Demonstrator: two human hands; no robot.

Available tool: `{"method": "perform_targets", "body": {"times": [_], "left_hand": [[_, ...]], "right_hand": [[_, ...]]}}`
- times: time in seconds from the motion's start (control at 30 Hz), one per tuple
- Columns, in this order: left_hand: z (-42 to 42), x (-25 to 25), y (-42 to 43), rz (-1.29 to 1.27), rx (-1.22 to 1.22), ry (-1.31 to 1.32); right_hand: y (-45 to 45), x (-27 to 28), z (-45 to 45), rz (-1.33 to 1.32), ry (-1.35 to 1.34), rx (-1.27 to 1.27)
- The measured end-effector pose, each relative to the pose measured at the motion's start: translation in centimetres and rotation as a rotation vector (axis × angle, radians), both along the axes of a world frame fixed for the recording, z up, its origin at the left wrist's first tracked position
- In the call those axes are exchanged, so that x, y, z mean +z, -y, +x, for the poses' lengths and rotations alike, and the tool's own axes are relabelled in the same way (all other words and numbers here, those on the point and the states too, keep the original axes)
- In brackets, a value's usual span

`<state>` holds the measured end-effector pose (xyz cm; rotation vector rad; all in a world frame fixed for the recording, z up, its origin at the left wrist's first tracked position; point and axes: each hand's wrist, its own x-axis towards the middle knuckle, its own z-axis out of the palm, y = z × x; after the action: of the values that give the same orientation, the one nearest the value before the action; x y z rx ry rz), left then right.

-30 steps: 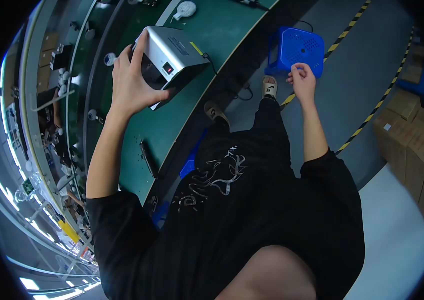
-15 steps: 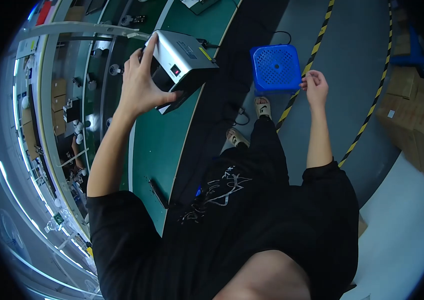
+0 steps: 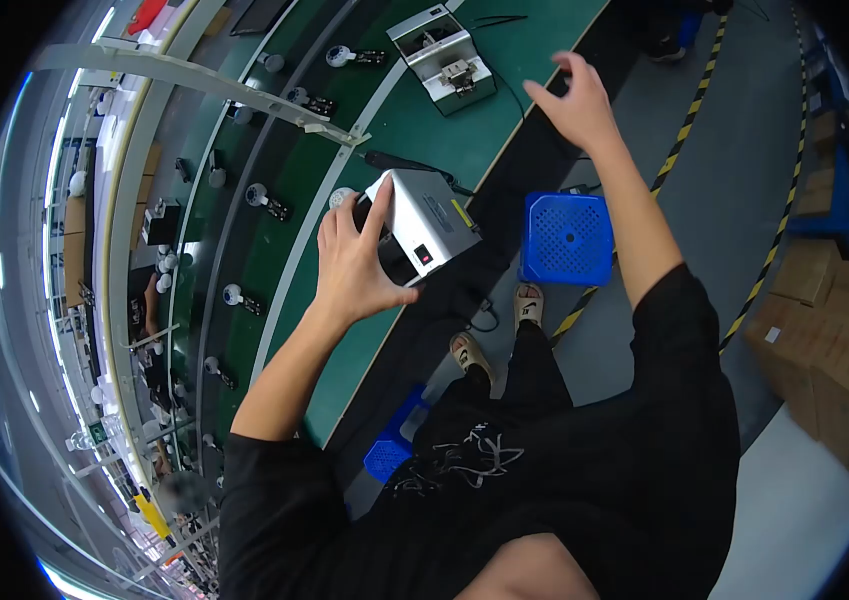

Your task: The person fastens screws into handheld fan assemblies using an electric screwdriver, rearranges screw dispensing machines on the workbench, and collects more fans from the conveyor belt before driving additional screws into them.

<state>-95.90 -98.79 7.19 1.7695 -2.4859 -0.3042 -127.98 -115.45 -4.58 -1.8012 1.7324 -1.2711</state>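
Note:
My left hand [image 3: 352, 268] grips a silver box-shaped screw feeder [image 3: 439, 215] at the edge of the green bench. Its fingers lie over the top and the thumb along the near side. A red-lit switch shows on the casing; the machine's underside is hidden. Beyond it rests a black electric screwdriver [image 3: 406, 165] with a cable. My right hand [image 3: 581, 105] hovers near the bench's edge, fingers apart and curved, holding nothing. Closest to that hand is a second screw feeder [image 3: 444, 68], its metal mechanism exposed, standing farther along the bench.
A blue plastic stool [image 3: 568, 235] stands on the floor, right of the bench [image 3: 534, 38]. Another blue stool [image 3: 387, 455] is partly hidden by my body. Several bulb-shaped parts, one a white-headed part [image 3: 234, 294], sit along the line at left. Cardboard boxes [image 3: 814, 330] are stacked at right.
My right hand has moved forward from beside the stool to near the bench edge, and its fingers have spread. My left hand stays on the screw feeder. The view has shifted, showing the second machine.

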Motion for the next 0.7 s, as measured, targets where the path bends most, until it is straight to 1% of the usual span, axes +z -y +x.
{"method": "perform_targets", "body": {"times": [0.03,0.1,0.17,0.27,0.4,0.63,0.7], "left_hand": [[0.4,0.1,-0.6,-0.009,0.021,0.003],[1.0,0.3,-1.9,0.021,0.081,-0.007],[1.1,0.5,-3.2,0.047,0.137,0.006],[1.9,0.2,-5.0,0.122,0.236,0.005],[3.2,-1.4,-7.7,0.206,0.332,0.018],[4.3,-3.9,-10.4,0.316,0.441,0.022],[4.3,-3.9,-10.8,0.352,0.460,0.048]], "right_hand": [[3.6,0.8,2.2,0.001,-0.100,-0.047],[8.6,0.7,6.1,0.058,-0.272,-0.050],[11.8,-0.3,9.9,0.145,-0.414,0.008],[14.0,-2.6,13.9,0.191,-0.532,0.089],[14.7,-5.1,16.4,0.188,-0.610,0.161],[14.9,-6.3,17.9,0.149,-0.652,0.226],[14.8,-6.6,18.4,0.151,-0.650,0.240]]}}
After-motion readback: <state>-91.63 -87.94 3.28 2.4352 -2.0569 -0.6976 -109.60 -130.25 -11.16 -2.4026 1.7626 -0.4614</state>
